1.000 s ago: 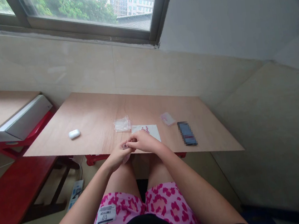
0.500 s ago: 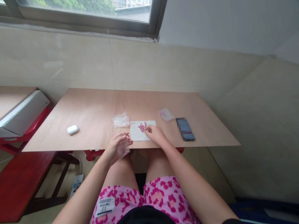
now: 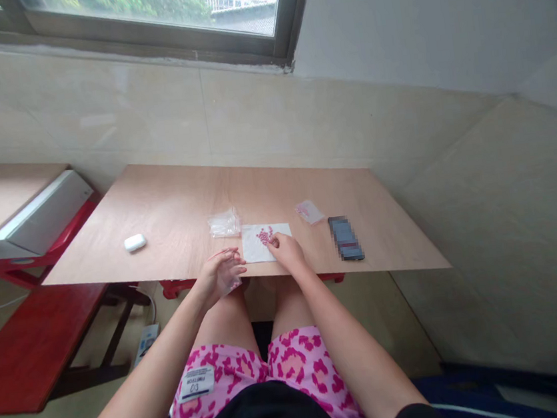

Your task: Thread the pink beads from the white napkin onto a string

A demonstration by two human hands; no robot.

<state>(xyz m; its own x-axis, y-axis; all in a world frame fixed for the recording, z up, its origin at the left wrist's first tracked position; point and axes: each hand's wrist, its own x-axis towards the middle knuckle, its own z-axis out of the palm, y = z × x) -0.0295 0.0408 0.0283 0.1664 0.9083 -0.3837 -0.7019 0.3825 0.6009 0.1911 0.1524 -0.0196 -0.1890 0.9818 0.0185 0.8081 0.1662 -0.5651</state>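
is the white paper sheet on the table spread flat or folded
Spread flat: the white paper sheet lies open as a full rectangle on the pale wooden table top, with small pink pieces clustered on it.

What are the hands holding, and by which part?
The left hand seems to hold a clear bag, place unclear; right fingertips touch pink beads.

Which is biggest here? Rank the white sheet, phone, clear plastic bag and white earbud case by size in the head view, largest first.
1. White sheet
2. Phone and clear plastic bag: they look too alike to rank
3. White earbud case
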